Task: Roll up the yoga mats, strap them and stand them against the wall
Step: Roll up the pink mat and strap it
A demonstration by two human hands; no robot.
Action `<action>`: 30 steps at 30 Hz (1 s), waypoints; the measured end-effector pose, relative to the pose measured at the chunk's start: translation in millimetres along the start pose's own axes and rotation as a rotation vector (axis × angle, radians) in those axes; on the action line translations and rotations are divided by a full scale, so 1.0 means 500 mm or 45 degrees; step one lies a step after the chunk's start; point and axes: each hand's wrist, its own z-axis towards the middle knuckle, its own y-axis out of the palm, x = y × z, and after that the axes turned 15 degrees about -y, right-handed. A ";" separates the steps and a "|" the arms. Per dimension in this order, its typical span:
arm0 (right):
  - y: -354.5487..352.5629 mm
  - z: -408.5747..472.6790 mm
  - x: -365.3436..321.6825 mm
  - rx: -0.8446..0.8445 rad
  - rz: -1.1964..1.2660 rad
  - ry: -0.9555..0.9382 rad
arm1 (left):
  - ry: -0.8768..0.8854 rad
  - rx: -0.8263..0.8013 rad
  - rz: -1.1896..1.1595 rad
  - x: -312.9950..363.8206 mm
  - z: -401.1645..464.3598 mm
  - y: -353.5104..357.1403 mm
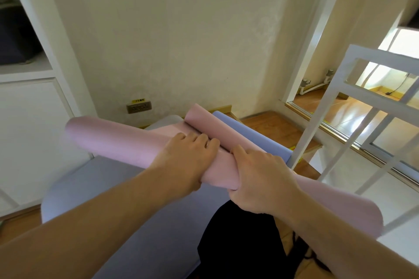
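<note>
Holding the pink yoga mat (118, 140) in the air with both hands, we look down along our bare forearms at it. Our left hand (186, 158) lies on top of the pink sheet, and its fingers curl down into the groove where the sheet meets the rolled part, so this hand grips the mat. Our right hand (258, 179) is closed around the near end of the roll, with the thumb on top and the other fingers wrapped below it. The rolled part runs away from us toward the wall (181, 29), and its far end is open and a little loose. The unrolled part of the pink mat spreads to the left in a soft curve, and another part of it hangs to the lower right, under our right forearm. Under the pink mat lies a purple yoga mat (127, 206), mostly flat on the wooden floor (278, 129), and its far part shows just beside the pink roll on the right. A dark piece of clothing (240, 244) is below our right wrist; we cannot tell exactly what it is. A white frame (335, 102) stands at the right, near the sliding door track (353, 140). A power socket (138, 107) sits low on the wall, and a white cabinet (34, 108) is at the left.
</note>
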 end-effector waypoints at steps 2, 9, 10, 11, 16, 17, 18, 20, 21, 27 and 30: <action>0.014 -0.001 0.002 0.042 -0.097 -0.037 | -0.041 -0.095 -0.084 -0.001 0.004 -0.009; 0.016 -0.006 -0.001 0.058 -0.242 -0.037 | -0.006 -0.111 -0.300 -0.013 0.011 -0.002; 0.008 -0.005 0.001 0.061 -0.193 -0.030 | 0.026 -0.035 -0.247 -0.012 0.010 0.005; 0.003 -0.003 0.005 0.054 -0.131 -0.019 | 0.054 0.025 -0.166 -0.012 0.010 0.015; 0.014 -0.003 0.010 0.097 -0.073 -0.042 | 0.009 0.059 -0.076 -0.006 0.007 0.008; 0.021 -0.005 0.011 0.095 -0.139 -0.058 | -0.028 -0.022 -0.134 -0.008 0.008 0.002; 0.027 -0.008 0.012 0.071 -0.203 -0.062 | -0.053 -0.103 -0.198 -0.010 0.010 -0.006; 0.031 -0.010 0.014 0.057 -0.269 -0.068 | -0.075 -0.181 -0.264 -0.014 0.014 -0.019; 0.032 -0.010 0.015 0.063 -0.279 -0.069 | -0.065 -0.180 -0.265 -0.014 0.013 -0.021; 0.014 -0.005 0.024 0.083 -0.050 -0.049 | 0.010 0.111 -0.096 -0.008 -0.001 0.018; 0.020 -0.006 0.020 0.099 -0.104 -0.065 | -0.025 0.060 -0.089 0.001 0.002 0.010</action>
